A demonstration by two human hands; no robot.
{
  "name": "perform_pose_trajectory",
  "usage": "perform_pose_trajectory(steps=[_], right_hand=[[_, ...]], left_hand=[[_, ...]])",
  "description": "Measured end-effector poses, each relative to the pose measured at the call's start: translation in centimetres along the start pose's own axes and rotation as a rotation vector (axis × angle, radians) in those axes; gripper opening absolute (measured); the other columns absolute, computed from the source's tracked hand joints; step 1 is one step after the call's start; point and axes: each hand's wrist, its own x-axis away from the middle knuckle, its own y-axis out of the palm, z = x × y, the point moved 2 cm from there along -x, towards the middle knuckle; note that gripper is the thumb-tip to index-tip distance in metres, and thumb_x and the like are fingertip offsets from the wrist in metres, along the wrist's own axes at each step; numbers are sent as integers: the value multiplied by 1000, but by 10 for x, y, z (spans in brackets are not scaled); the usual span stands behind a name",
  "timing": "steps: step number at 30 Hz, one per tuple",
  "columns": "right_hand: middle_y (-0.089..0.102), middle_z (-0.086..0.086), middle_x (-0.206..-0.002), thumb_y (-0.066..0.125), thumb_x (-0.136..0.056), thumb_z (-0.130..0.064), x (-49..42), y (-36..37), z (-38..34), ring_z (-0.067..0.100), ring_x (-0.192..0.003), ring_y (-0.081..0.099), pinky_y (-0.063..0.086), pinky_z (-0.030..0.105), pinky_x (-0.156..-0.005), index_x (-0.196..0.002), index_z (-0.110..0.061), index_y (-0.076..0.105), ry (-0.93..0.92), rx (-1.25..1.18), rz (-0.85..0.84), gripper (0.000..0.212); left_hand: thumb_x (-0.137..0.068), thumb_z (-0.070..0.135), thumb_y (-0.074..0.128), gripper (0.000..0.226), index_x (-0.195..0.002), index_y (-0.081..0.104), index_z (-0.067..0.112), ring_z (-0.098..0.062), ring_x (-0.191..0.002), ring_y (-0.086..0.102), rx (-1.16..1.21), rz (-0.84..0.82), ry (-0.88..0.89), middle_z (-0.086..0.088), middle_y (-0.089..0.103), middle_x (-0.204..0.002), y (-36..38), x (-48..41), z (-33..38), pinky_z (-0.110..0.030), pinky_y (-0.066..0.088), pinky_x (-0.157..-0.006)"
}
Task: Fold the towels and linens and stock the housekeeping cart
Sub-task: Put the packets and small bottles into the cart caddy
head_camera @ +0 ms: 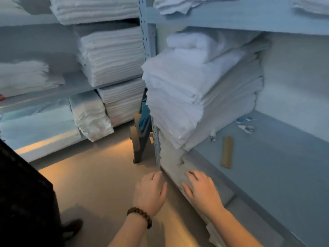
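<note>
A tall stack of folded white towels (192,90) sits on the right-hand shelf (277,166), with a rolled towel on top. Under that shelf, a lower stack of folded white linens (173,163) shows its front edge. My right hand (201,190) lies on this lower stack with fingers spread and relaxed. My left hand (151,191), a dark bead bracelet on its wrist, hovers beside the stack's left edge near the shelf post, fingers loosely bent and holding nothing.
More folded white linens (112,56) fill the left shelving unit, some in plastic wrap (90,114). A wooden ruler (227,152) and small clips lie on the right shelf. A grey stand with a teal cloth (142,132) stands between units. A dark object (23,193) fills the lower left.
</note>
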Motion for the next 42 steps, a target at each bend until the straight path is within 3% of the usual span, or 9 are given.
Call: perform_pose_trajectory(steps=[10,15,20,24,29,31,35,38,42], right_hand=[[42,-10,-137,35,-99,-47,129,-33,120,13,-124,42,35,28,-98,-138,-25,44,336,49,16,46],[46,-6,-135,37,-99,-46,155,-41,155,17,-124,42,35,30,-98,-138,-24,44,457,49,47,45],[45,-5,-138,39,-98,-43,144,-42,176,19,-121,46,39,32,-94,-129,-24,51,514,89,40,39],[57,3,-122,61,-88,-28,111,-38,186,29,-110,57,49,39,-83,-121,-16,60,507,62,110,35],[40,0,-144,49,-93,-37,42,-14,201,21,-134,35,31,33,-103,-140,-20,42,532,29,14,50],[32,0,-150,50,-91,-40,12,-2,208,18,-139,27,25,30,-107,-145,-20,33,532,46,-17,60],[2,-1,-161,59,-86,-47,-34,32,223,18,-148,-3,5,39,-118,-153,-16,5,571,42,-183,92],[-12,-1,-161,67,-79,-52,-57,53,234,21,-147,-14,-2,51,-117,-152,-17,-7,617,72,-285,110],[-17,-1,-160,67,-79,-53,-77,67,243,23,-145,-20,-9,55,-114,-151,-15,-13,615,76,-381,114]], left_hand=[[-94,48,41,50,-138,46,25,-14,-121,48,39,-134,241,7,55,-131,67,25,129,-30,42,-97],[-95,47,43,52,-140,46,22,-16,-122,49,56,-179,355,4,55,-131,90,13,174,-30,41,-97],[-96,46,43,52,-141,45,20,-16,-122,48,68,-204,418,3,54,-132,107,-17,195,-31,40,-97],[-94,41,47,49,-137,47,17,-21,-120,48,65,-231,456,-2,55,-128,119,-58,198,-34,41,-96],[-88,34,55,50,-134,52,16,-26,-120,50,114,-284,537,-6,56,-130,136,-121,190,-36,43,-96],[-88,40,55,61,-142,42,15,-24,-134,38,43,-349,587,-6,43,-145,150,-144,184,-33,36,-105],[-88,53,56,97,-154,-4,15,-24,-148,-11,-274,-647,640,-3,-13,-161,190,-183,175,-46,4,-119],[-82,60,61,111,-152,-11,12,-29,-147,-16,-359,-701,726,-8,-19,-160,211,-201,177,-55,0,-117],[-77,62,66,124,-149,-20,8,-28,-146,-19,-442,-737,790,-10,-22,-159,234,-217,176,-60,0,-116]])
